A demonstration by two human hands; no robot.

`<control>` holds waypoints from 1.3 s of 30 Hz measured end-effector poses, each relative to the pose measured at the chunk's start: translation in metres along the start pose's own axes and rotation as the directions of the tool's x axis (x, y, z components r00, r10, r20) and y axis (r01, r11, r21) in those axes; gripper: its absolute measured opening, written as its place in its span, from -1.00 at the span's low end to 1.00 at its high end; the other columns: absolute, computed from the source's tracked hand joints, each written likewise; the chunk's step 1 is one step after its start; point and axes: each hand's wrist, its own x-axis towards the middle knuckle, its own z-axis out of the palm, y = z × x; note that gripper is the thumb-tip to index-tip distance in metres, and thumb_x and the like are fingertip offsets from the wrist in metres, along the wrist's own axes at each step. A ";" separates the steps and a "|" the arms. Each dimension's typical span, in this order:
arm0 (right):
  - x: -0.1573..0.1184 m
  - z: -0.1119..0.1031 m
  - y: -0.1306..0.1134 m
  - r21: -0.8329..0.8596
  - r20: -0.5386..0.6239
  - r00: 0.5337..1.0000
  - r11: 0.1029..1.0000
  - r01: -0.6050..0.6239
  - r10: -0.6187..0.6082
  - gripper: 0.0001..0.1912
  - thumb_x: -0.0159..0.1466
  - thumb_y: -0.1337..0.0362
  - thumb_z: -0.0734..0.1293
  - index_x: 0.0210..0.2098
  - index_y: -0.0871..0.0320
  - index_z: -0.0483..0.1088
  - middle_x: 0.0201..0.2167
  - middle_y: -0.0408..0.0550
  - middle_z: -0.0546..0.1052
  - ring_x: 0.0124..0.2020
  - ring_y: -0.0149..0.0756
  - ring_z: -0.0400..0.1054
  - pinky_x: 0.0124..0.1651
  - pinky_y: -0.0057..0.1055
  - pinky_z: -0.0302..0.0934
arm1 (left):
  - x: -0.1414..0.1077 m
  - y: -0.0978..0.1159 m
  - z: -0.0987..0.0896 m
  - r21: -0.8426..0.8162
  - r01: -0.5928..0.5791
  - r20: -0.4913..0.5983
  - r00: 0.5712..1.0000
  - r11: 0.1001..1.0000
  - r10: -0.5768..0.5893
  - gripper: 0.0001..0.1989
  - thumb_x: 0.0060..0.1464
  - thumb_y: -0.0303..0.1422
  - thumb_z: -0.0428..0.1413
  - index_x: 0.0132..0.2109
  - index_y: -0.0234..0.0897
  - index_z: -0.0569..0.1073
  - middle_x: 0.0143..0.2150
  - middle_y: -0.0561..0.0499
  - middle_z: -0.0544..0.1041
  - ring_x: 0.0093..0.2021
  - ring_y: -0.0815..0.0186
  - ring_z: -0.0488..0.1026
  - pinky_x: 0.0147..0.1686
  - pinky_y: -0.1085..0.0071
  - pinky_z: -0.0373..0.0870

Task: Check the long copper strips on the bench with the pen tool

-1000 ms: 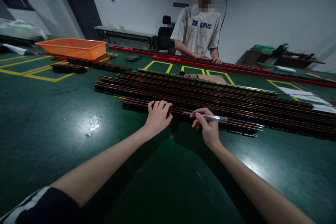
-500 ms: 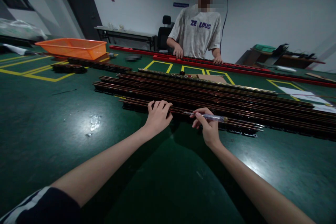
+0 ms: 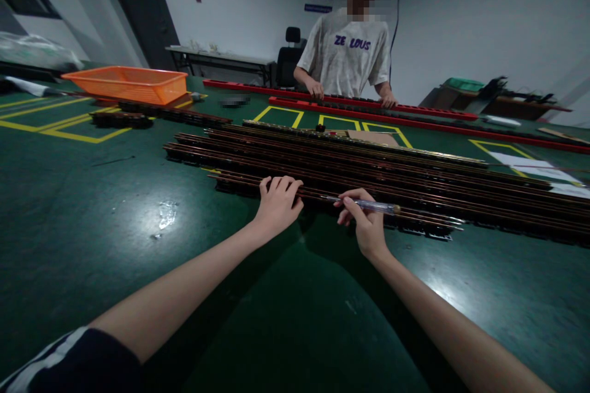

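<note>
Head camera shows the work in a middle state, as I judge it: the tool is in the hand and at the piece, but I cannot see a finished result. The left hand [image 3: 279, 204] lies on the nearest strip [image 3: 237, 184], with fingers bent and a little spread on its top; the thumb is at the near side, and whether it pinches the strip I cannot tell. The right hand [image 3: 362, 218] pinches a slim tool with a clear handle [image 3: 375, 206] between thumb and fingers. Its thin tip points toward the left hand, over the same strip; if it touches there, the picture is too dark to say. This strip, dark with copper-coloured edges, lies on the green table [image 3: 115, 258], at the front of a row of longer similar strips [image 3: 437, 184]. Those behind have no hand on them, and which of them are done or left, their look does not tell. Across the table, another person [image 3: 353, 67] has both hands at the red rails [image 3: 433, 123], apart from this work.
</note>
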 end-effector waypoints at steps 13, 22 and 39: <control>0.000 -0.001 -0.001 -0.007 0.005 1.000 1.000 0.003 -0.003 -0.83 0.18 0.17 0.29 -0.37 0.16 0.33 -0.49 -0.16 0.47 -0.67 -0.49 0.29 -0.63 -0.52 0.08 | 0.000 -0.001 0.000 -0.019 0.001 0.008 1.000 1.000 -0.001 -0.68 0.14 -0.36 -0.04 0.04 -0.25 0.37 -0.01 -0.09 0.43 0.06 0.13 0.28 0.16 0.04 -0.03; 0.000 0.001 -0.001 -0.003 -0.005 1.000 1.000 0.002 -0.002 -0.83 0.17 0.17 0.28 -0.38 0.16 0.33 -0.51 -0.16 0.48 -0.67 -0.49 0.29 -0.63 -0.53 0.07 | 0.001 0.000 0.000 -0.002 0.009 -0.005 1.000 1.000 -0.009 -0.72 0.15 -0.34 -0.03 0.00 -0.20 0.38 -0.02 -0.08 0.44 0.05 0.12 0.29 0.13 0.05 0.00; 0.001 -0.002 0.000 -0.008 0.021 1.000 1.000 0.017 -0.017 -0.84 0.19 0.17 0.29 -0.36 0.16 0.34 -0.49 -0.16 0.48 -0.67 -0.50 0.29 -0.63 -0.52 0.08 | 0.001 -0.001 0.001 -0.004 0.014 0.010 1.000 1.000 -0.014 -0.73 0.16 -0.36 -0.03 -0.01 -0.26 0.36 -0.02 -0.07 0.43 0.05 0.14 0.28 0.14 0.07 -0.01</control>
